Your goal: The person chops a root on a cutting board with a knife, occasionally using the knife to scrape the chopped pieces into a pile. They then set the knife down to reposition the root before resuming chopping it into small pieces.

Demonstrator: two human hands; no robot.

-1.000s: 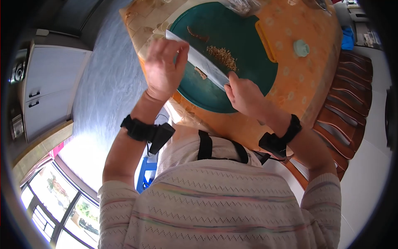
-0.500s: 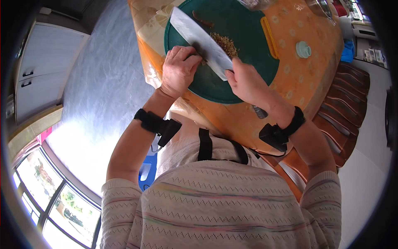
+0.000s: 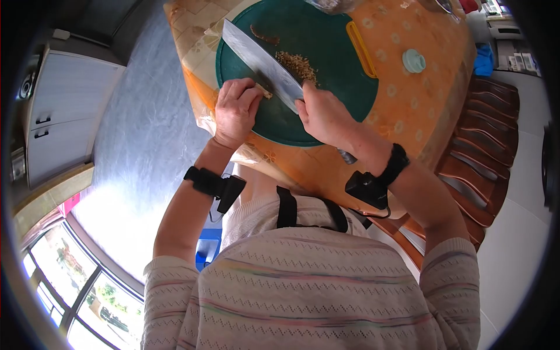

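My right hand point(image 3: 329, 114) is wrapped round the handle end of a wide-bladed kitchen knife point(image 3: 256, 57), which slants across a round green cutting board point(image 3: 344, 96). My left hand point(image 3: 236, 111) is closed at the near left of the board, left of the blade. From its fingertips sticks the end of a small pale, elongated piece of food point(image 3: 264, 91), close to the blade; its exact kind I cannot tell. Beyond the blade lies a heap of finely chopped brownish bits point(image 3: 297, 66). Farther back on the board rests a thin brown strip point(image 3: 264, 35).
The board's yellow handle point(image 3: 361, 49) is on its right side. A pale green cap point(image 3: 413, 60) sits on the orange patterned tablecloth point(image 3: 402, 105). A clear plastic bag point(image 3: 332, 4) lies at the far edge, and a slatted wooden bench point(image 3: 478, 151) stands to the right.
The whole view has shifted, so the board appears farther left. My left hand and the knife have drawn slightly nearer to me, and the pale piece's end now shows past my fingertips.
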